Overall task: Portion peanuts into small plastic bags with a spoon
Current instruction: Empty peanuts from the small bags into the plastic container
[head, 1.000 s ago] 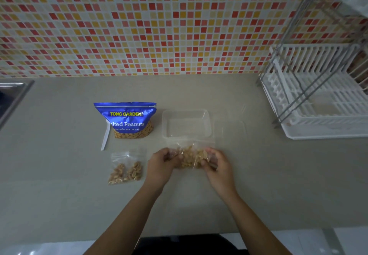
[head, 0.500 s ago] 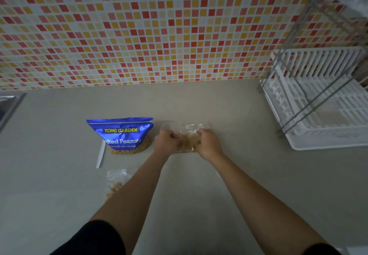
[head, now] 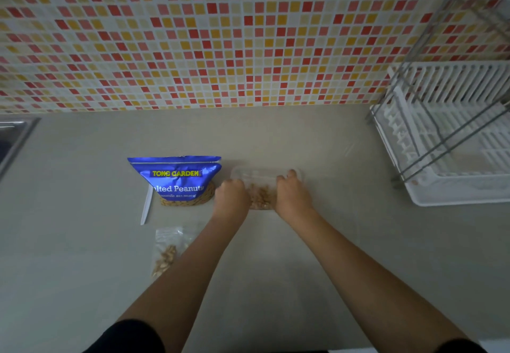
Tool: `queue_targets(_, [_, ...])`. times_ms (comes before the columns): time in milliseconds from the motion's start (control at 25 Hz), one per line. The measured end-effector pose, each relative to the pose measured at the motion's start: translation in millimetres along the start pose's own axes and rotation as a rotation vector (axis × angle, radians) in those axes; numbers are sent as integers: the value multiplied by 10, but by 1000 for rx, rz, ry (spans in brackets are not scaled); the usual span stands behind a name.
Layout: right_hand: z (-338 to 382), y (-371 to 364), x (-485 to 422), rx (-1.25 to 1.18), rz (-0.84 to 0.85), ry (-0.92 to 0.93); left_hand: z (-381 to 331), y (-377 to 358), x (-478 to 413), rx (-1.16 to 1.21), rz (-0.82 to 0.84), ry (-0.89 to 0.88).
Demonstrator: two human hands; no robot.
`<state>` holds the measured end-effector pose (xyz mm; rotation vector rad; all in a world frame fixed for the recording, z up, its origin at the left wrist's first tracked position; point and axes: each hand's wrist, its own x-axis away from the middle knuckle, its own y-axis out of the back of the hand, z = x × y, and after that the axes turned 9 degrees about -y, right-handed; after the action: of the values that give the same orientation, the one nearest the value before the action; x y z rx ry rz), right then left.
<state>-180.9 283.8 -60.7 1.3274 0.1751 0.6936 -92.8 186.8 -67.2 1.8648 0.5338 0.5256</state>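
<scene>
I've carried the filled bag (head: pixel 260 198) forward into the clear tray (head: pixel 242 172), left hand (head: pixel 231 199) and right hand (head: pixel 293 196) both gripping it; 1 portion looks done.

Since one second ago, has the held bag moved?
Yes. The bag went away from the person, from in front of the tray to over it.
</scene>
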Motion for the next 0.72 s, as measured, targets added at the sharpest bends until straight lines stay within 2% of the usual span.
queue_targets(120, [158, 2, 213, -115, -34, 104, 214, 63, 267, 128, -59, -59])
queue_targets(200, [310, -180, 445, -152, 43, 180, 471, 73, 508, 167, -47, -66])
queue_targets(320, [580, -629, 760, -181, 253, 212, 991, 118, 857, 188, -89, 46])
queue_targets(400, [765, -899, 902, -227, 310, 183, 1337, 170, 1066, 212, -153, 160])
queue_targets(480, [936, -1078, 1001, -312, 266, 156, 1582, 192, 1239, 243, -163, 278])
queue_targets(560, [1063, -1160, 1059, -382, 203, 125, 1689, 167, 1350, 327, -99, 378])
queue_targets(720, [1095, -1170, 1050, -520, 208, 51, 1623, 64, 1376, 486, -49, 353])
